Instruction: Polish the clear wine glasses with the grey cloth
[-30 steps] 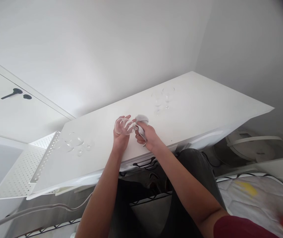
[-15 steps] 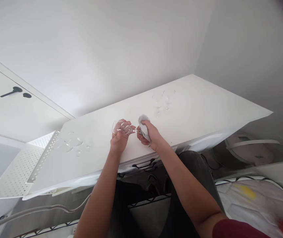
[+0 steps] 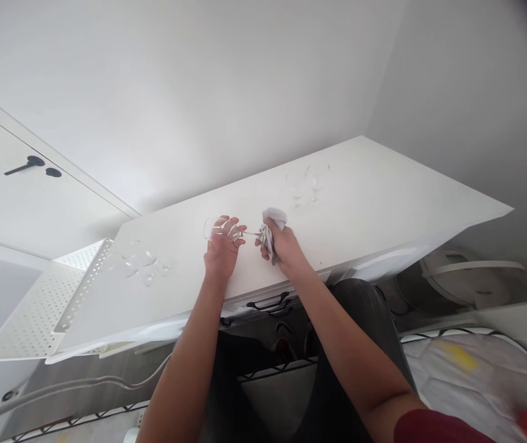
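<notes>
My left hand [image 3: 221, 253] is closed around the bowl of a clear wine glass [image 3: 214, 228], which lies on its side in the air with its stem pointing right. A crumpled pale cloth [image 3: 274, 216] is bunched in my right hand [image 3: 286, 243], wrapped about the foot end of the glass, so the foot is hidden. Two more clear stemmed glasses [image 3: 315, 183] stand upright at the back of the white tabletop [image 3: 360, 203]. On the left part of the top are two others [image 3: 141, 253], their outlines faint.
White perforated panels [image 3: 27, 311] adjoin the left end of the top. Black drawer handles [image 3: 267, 303] show on its front edge. A white door with a black handle [image 3: 30, 163] is at left; a quilted mattress-like surface [image 3: 475, 381] lies at lower right.
The cloth has shifted and bunched differently around the foot end of the glass. Both hands have moved slightly up in view, and the left fingers look more spread around the bowl.
</notes>
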`<state>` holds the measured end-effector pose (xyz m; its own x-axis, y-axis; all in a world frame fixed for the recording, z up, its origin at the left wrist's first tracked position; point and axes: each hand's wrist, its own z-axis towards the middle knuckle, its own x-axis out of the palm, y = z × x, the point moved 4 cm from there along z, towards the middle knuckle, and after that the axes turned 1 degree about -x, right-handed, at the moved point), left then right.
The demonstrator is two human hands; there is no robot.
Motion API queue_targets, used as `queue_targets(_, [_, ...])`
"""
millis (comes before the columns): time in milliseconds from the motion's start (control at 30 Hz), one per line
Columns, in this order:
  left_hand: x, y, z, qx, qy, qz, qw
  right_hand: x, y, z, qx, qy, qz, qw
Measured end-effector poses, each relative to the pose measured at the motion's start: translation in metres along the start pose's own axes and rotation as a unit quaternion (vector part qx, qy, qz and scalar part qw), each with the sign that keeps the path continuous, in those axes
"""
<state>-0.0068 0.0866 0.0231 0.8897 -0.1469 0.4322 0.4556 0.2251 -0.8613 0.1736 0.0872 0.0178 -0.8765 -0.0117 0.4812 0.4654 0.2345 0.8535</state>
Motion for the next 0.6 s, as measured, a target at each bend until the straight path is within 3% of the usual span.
queue_targets(33, [-0.002,-0.001,0.0,0.006,-0.019,-0.004,1.0,-0.009,0.008,-0.001,-0.063,-0.067,-0.08,0.993])
queue_targets(100, [-0.007,-0.003,0.001,0.022,-0.057,-0.008,0.998,-0.022,0.028,-0.009,-0.184,-0.154,-0.226,0.944])
queue_targets(167, [-0.01,-0.003,0.002,0.034,-0.075,-0.011,0.997,-0.024,0.042,-0.017,-0.254,-0.133,-0.314,0.905])
queue_targets(233, [-0.011,-0.002,0.004,0.03,-0.074,-0.019,0.997,-0.015,0.049,-0.026,-0.286,-0.037,-0.375,0.881])
queue_targets(300, [-0.011,0.001,0.005,0.017,-0.07,-0.03,0.997,0.001,0.046,-0.036,-0.301,0.062,-0.456,0.835])
queue_targets(400, [-0.009,0.002,0.006,0.007,-0.064,-0.029,0.997,0.026,0.028,-0.045,-0.276,0.143,-0.596,0.74])
queue_targets(500, [-0.003,0.002,0.005,-0.003,-0.064,0.003,0.998,0.039,0.01,-0.047,-0.22,0.16,-0.685,0.676])
queue_targets(600, [0.003,0.003,0.003,-0.024,-0.061,0.029,0.997,0.043,0.0,-0.047,-0.183,0.151,-0.72,0.652])
